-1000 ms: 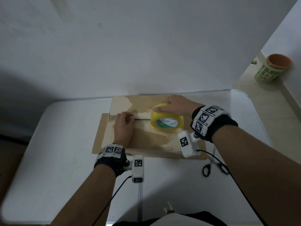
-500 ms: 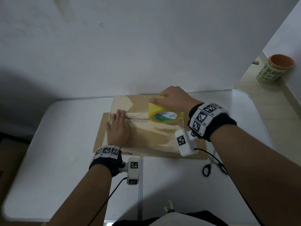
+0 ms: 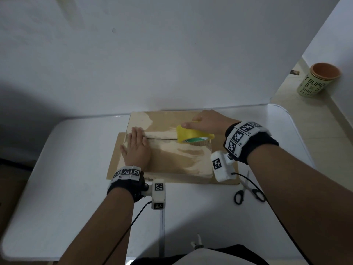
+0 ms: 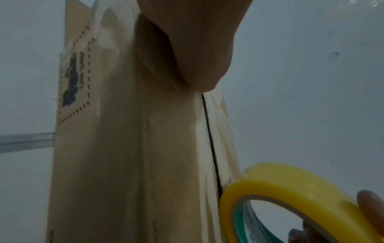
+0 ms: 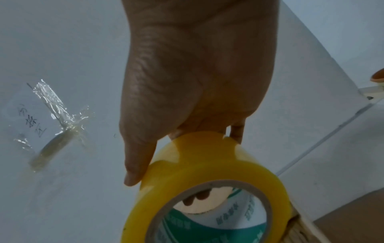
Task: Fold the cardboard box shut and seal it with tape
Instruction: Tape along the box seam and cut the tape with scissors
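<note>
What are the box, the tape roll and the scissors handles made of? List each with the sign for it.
Box: brown cardboard, matte; pale patches where the surface looks torn off.
Tape roll: glossy, translucent yellow plastic film, apparently on a paper core printed green inside.
Scissors: black handles, probably plastic; the blades look like metal, but they are too small to be sure.
</note>
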Action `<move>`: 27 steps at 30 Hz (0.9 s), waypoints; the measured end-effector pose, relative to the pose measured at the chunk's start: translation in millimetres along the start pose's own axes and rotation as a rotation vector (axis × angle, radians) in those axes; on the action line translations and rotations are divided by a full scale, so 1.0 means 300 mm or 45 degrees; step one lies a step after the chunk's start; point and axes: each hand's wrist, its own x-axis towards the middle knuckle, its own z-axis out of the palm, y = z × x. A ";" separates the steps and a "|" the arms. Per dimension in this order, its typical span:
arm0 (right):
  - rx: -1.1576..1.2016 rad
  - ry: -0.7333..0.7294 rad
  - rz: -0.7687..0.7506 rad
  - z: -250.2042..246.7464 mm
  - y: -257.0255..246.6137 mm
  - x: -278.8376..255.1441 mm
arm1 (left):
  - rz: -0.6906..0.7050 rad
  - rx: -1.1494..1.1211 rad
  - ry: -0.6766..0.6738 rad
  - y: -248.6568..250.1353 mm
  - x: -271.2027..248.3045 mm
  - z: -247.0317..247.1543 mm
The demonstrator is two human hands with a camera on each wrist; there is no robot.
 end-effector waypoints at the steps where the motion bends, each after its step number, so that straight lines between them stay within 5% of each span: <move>1: 0.007 -0.007 0.001 -0.005 0.004 -0.003 | -0.016 0.008 -0.004 0.007 0.004 0.005; 12: 0.146 0.042 -0.026 0.008 0.038 0.005 | -0.056 0.140 0.016 0.046 0.004 0.030; 18: 0.129 0.021 -0.054 0.012 0.020 0.011 | 0.131 0.158 -0.074 0.150 0.014 0.071; 27: 0.174 -0.051 -0.065 0.032 0.066 0.018 | 0.112 0.164 -0.078 0.154 0.023 0.091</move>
